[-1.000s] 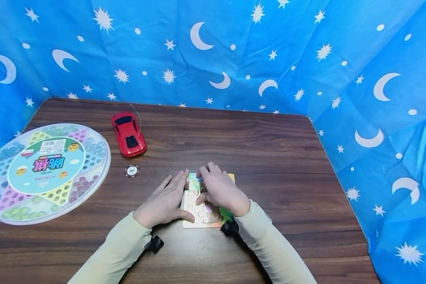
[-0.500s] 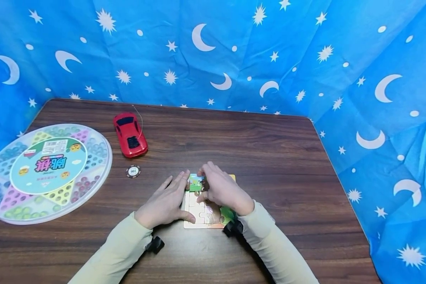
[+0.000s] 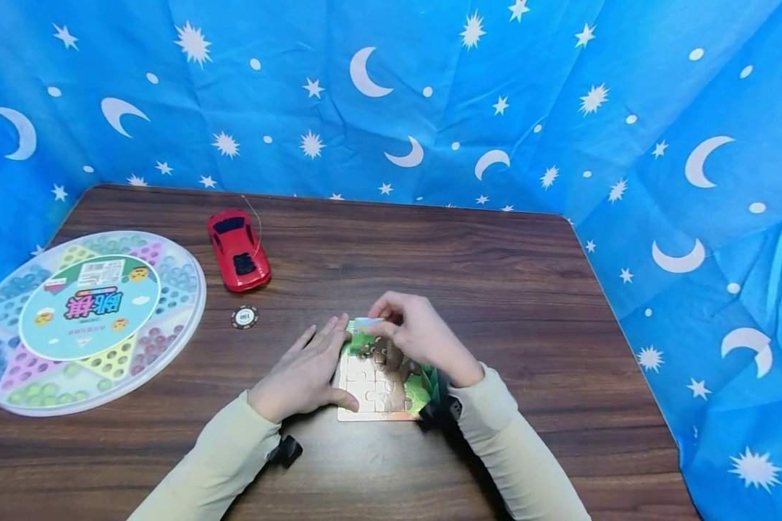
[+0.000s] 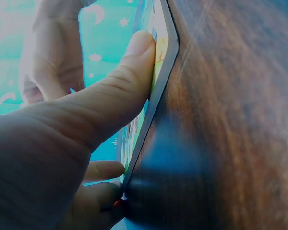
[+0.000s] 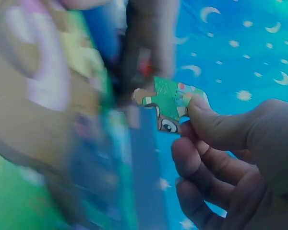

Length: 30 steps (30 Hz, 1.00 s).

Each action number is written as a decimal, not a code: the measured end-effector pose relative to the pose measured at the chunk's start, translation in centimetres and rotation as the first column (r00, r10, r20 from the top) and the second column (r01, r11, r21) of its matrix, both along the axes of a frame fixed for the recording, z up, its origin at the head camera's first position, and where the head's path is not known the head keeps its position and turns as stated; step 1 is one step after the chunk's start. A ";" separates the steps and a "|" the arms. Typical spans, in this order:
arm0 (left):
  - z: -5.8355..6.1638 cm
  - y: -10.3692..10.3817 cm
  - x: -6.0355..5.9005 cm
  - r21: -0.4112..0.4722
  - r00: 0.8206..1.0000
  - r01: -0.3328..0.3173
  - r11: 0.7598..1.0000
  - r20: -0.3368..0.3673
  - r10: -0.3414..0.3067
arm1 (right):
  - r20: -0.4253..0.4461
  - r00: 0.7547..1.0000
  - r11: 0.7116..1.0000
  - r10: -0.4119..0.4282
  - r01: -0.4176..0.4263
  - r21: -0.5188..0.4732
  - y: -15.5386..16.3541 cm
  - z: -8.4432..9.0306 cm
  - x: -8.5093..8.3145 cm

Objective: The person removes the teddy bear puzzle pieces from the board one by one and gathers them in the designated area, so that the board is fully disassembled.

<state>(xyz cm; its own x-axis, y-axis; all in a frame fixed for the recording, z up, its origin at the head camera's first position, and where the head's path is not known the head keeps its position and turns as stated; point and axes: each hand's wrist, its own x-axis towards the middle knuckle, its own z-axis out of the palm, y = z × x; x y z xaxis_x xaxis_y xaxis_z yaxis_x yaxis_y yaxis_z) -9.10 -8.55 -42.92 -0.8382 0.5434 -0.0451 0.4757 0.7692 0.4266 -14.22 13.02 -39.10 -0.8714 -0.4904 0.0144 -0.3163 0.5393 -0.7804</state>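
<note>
A small jigsaw puzzle (image 3: 371, 394) with a brown cartoon animal on green lies flat on the dark wood table. My left hand (image 3: 306, 380) rests along its left side with fingers stretched out. In the left wrist view, the thumb (image 4: 129, 64) lies on the puzzle's edge. Between thumb and forefinger, my right hand (image 3: 423, 333) pinches a puzzle piece (image 5: 168, 103) above the puzzle's far left part. That piece is green, with a cartoon eye at one corner. The right hand covers the puzzle's far right part in the head view.
A red toy car (image 3: 240, 250) stands to the left, farther back. Nearer lies a poker chip (image 3: 244, 316). At the far left is a round Chinese checkers box (image 3: 189, 318) with coloured marbles. A blue curtain (image 3: 430, 108) with moons and stars hangs behind the table.
My right hand has risen off the puzzle and turned, with the puzzle piece now lifted in its fingers. More of the animal picture shows. The left hand has stayed in place.
</note>
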 end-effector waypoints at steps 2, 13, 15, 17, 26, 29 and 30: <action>0.0 0.1 0.0 0.001 1.000 0.004 1.000 0.005 -0.004 | -0.018 0.999 0.999 -0.044 0.044 -0.011 1.3 0.7 -0.1; 0.1 0.3 0.0 -0.034 1.000 -0.007 0.999 0.014 0.007 | 0.074 0.978 0.960 -0.194 0.173 0.222 11.7 1.3 -1.3; 0.2 0.3 0.0 -0.036 1.000 -0.008 0.999 0.017 0.008 | 0.106 0.976 0.955 -0.188 0.156 0.254 12.8 1.0 -1.5; 0.2 0.2 -0.1 -0.031 1.000 -0.006 1.000 0.022 0.007 | 0.123 0.975 0.947 -0.185 0.143 0.288 13.6 0.8 -1.7; 0.2 0.1 -0.3 -0.023 1.000 -0.003 1.000 0.026 0.004 | 0.081 0.970 0.896 -0.228 0.176 0.408 14.2 -0.3 -2.0; 0.2 0.1 -0.3 -0.021 1.000 -0.001 1.000 0.021 0.002 | 0.074 0.968 0.882 -0.238 0.184 0.435 14.2 -0.6 -2.0; 0.2 0.1 -0.3 -0.019 1.000 -0.001 1.000 0.020 0.001 | 0.076 0.968 0.878 -0.241 0.184 0.442 14.2 -0.7 -2.0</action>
<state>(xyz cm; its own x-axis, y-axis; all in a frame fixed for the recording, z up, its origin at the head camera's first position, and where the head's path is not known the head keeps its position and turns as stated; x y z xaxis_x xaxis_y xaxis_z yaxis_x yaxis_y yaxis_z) -9.35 -8.43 -42.70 -0.8375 0.5416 -0.0723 0.4665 0.7776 0.4215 -16.26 27.24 -39.82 -0.9358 -0.2266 -0.2701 -0.0719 0.8727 -0.4829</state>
